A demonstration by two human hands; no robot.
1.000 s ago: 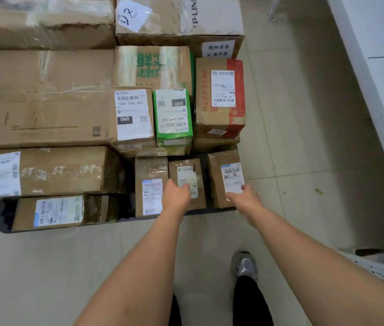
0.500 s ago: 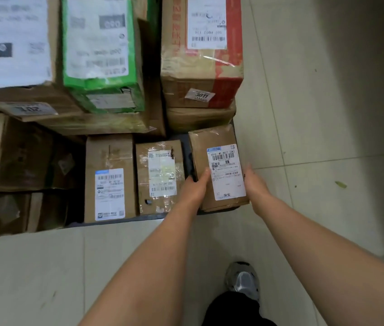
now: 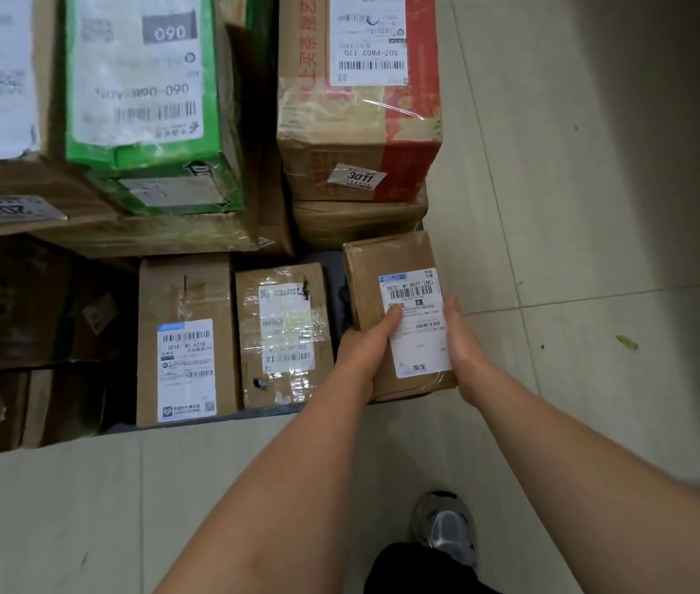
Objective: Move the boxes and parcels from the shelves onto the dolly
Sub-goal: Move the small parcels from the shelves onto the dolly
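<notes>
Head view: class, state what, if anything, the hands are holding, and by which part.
Both hands hold the small brown cardboard parcel with a white shipping label: left hand on its left side, thumb over the label, right hand against its right side.

small brown box (image 3: 387, 267) as landmark, open tiled floor (image 3: 575, 250) to its right and nearer side, narrow dark gap on its left before the taped box (image 3: 284, 336), stacked red box (image 3: 357, 122) crowding behind it
</notes>
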